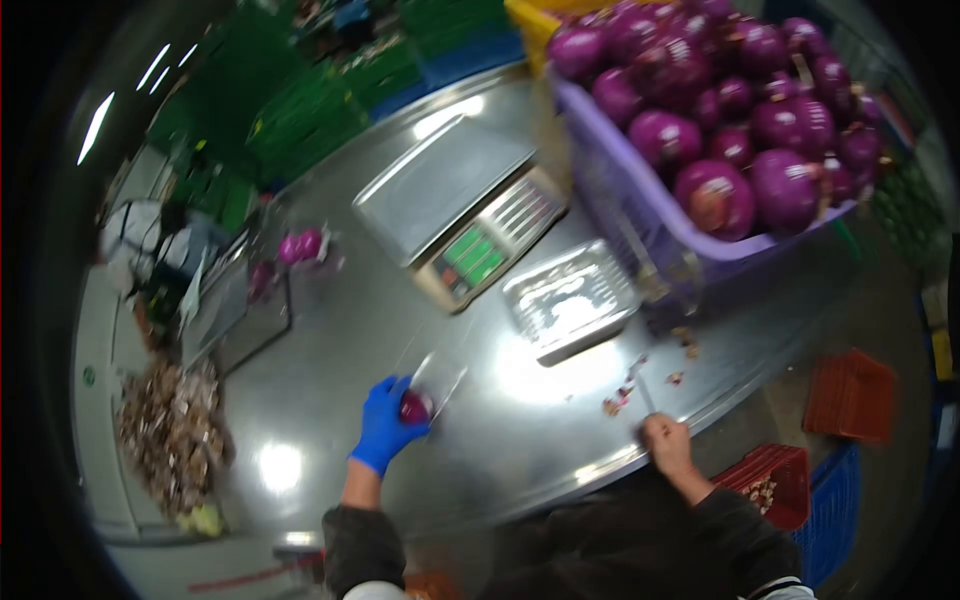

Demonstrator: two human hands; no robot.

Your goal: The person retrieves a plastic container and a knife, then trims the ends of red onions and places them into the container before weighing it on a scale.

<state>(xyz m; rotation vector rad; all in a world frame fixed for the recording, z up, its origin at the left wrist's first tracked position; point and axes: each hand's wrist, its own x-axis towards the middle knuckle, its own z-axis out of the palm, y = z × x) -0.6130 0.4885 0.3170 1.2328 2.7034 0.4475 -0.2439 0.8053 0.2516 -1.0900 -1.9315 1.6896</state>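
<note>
Left hand (388, 422) clamped on blurred onion (416, 406), right hand (667, 442) at table (480, 455) edge, grip unclear

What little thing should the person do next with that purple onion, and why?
Maybe bring the bare right hand over to steady the clear plastic by the purple onion. The blue-gloved left hand has the onion, while the right one is curled at the edge of the metal table, away from it.
</note>
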